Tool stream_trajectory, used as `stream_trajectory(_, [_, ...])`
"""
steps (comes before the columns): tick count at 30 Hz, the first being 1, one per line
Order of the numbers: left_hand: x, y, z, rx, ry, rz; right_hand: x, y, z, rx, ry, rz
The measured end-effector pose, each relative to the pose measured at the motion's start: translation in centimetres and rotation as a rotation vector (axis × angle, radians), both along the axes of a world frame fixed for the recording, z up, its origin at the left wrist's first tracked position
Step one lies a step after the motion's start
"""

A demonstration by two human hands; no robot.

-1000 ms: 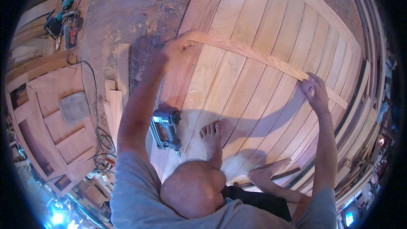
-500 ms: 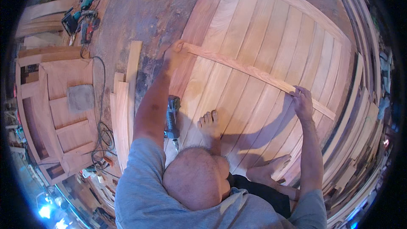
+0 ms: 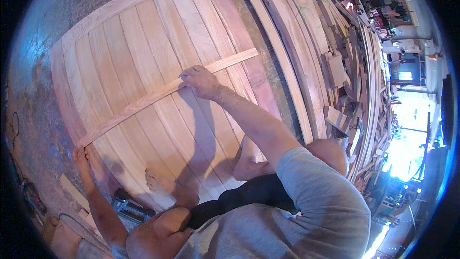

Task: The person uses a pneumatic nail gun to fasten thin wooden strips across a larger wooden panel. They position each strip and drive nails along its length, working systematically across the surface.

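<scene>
Since half a second ago our view has swung round, carrying the slatted wooden panel (image 3: pixel 112 57) over to ten o'clock and bringing more of the stacked lumber (image 3: pixel 301 67) in at two o'clock. We have the narrow wooden strip (image 3: pixel 139 106) laid across the panel's boards, slanting from half past eight, at the panel's reddish side rail, up to about one o'clock. Our left hand (image 3: pixel 81 159) is at the strip's lower end, at half past eight, fingertips against it; whether they pinch it we cannot tell. Our right hand (image 3: pixel 200 81), between ten and eleven, has its fingers curled over the strip and the thumb at the near edge, pinching it, with a length of wood running on past the knuckles. We have our left foot (image 3: pixel 160 181) on the boards at half past seven and our right foot (image 3: pixel 248 163) nearer half past five. Farther out at half past seven, just beside our left forearm, lies a dark power tool (image 3: pixel 130 207), partly hidden.
</scene>
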State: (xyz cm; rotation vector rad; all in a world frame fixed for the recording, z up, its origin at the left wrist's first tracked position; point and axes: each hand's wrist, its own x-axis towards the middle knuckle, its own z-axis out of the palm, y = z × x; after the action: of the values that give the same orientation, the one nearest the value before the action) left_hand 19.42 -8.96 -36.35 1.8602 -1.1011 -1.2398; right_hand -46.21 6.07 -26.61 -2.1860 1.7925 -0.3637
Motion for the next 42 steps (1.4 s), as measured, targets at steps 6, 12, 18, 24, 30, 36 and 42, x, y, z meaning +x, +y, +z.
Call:
stream_trajectory(6, [-1.0, 0.0, 1.1, 0.020, 0.002, 0.016, -0.5, 0.4, -0.2, -0.044, 0.017, 0.048])
stream_trajectory(12, [-0.3, 0.8, 0.2, -0.039, -0.045, -0.071, -1.0, -0.1, -1.8, -0.001, 0.008, 0.108])
stream_trajectory(18, [-1.8, 1.7, -0.7, -0.126, 0.233, -0.009, -0.3, 0.0, 0.0, -0.072, -0.107, 0.035])
stream_trajectory(24, [-5.2, 1.7, 2.6, -0.097, 0.044, 0.088, -0.6, 0.3, 0.6, -0.013, -0.006, 0.064])
stream_trajectory(30, [-6.0, 2.2, 4.1, -0.109, 0.039, 0.086, -0.7, 0.1, 0.2, -0.015, -0.015, 0.066])
stream_trajectory(36, [-5.7, 2.5, 3.8, -0.071, 0.023, 0.112, -0.7, 0.2, 0.3, 0.004, -0.027, 0.048])
stream_trajectory(42, [-5.1, 2.3, 3.7, -0.039, 0.007, 0.096, 0.0, 0.0, 1.8, 0.029, -0.005, 0.056])
